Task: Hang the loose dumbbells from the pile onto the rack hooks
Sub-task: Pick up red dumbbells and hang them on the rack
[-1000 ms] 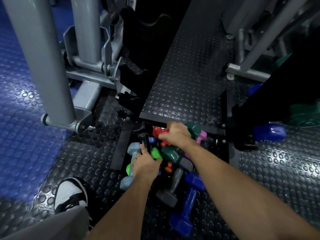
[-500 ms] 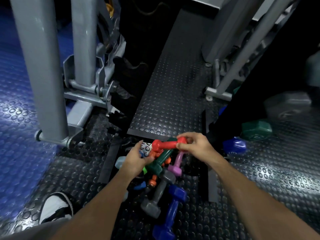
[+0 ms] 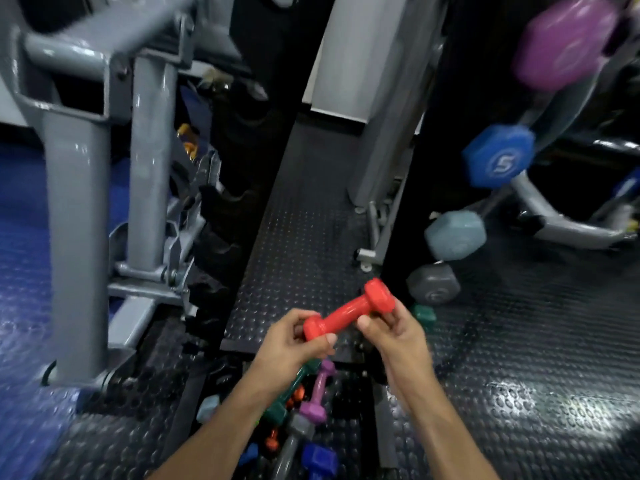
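A small red dumbbell is held up between both hands above the pile. My left hand grips its near left head, and my right hand pinches its far right head. Below my forearms lies the pile of loose dumbbells on the studded floor: purple, green, grey, blue and orange ones. The tall black rack stands at right. Hanging on it from top to bottom are a purple dumbbell, a blue one, a pale blue one, a grey one and a green one.
A grey machine frame with thick posts stands at left. A second black rack rises left of the raised studded mat. Grey machine legs curve across the floor at right. Blue flooring lies at far left.
The red dumbbell has been lifted out of the pile and raised. My left hand left the pile and took its left head. The view has tilted up toward the rack.
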Demonstrator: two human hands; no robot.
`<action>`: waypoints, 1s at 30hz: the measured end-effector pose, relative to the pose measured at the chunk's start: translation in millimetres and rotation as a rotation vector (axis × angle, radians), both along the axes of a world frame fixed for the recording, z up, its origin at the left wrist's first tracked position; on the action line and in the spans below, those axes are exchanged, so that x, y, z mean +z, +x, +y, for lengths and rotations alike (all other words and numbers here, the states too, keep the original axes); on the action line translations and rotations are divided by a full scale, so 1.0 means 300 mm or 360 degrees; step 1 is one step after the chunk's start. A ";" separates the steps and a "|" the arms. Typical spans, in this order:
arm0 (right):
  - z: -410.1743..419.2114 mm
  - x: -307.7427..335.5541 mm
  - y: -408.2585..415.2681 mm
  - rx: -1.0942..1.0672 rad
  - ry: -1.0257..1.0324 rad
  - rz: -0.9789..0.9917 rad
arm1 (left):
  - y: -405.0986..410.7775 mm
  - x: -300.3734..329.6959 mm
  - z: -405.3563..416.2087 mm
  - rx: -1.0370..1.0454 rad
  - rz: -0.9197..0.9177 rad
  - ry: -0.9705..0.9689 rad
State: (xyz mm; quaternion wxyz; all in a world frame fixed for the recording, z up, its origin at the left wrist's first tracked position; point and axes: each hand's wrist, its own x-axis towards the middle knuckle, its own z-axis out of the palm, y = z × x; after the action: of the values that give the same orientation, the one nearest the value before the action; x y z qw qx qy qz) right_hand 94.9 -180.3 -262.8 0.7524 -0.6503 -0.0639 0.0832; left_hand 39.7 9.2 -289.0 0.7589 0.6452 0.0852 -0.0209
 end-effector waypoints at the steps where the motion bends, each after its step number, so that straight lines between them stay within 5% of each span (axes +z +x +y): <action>1: 0.012 0.036 -0.017 -0.0027 0.0046 -0.0012 | 0.002 0.059 -0.030 -0.0016 -0.0024 -0.0018; 12: -0.061 0.608 -0.034 -0.0304 0.0117 -0.0388 | 0.076 0.651 -0.146 -0.0330 -0.0456 0.0139; 18: -0.117 0.935 -0.028 -0.0498 0.0199 -0.0520 | 0.234 1.008 -0.107 0.0131 -0.0828 0.0358; 23: -0.192 1.270 0.011 -0.0662 0.0223 -0.0537 | 0.348 1.372 -0.100 0.0350 -0.0884 0.0557; 30: -0.191 1.683 0.199 -0.0675 0.0175 -0.0269 | 0.386 1.593 -0.160 0.0132 -0.0737 0.0651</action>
State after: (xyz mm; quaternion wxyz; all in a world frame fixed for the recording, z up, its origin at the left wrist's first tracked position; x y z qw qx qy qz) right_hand 154.6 -237.5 242.0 0.7794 -0.6118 0.0070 -0.1350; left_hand 155.5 -38.7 188.8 0.6128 0.7681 -0.0612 0.1752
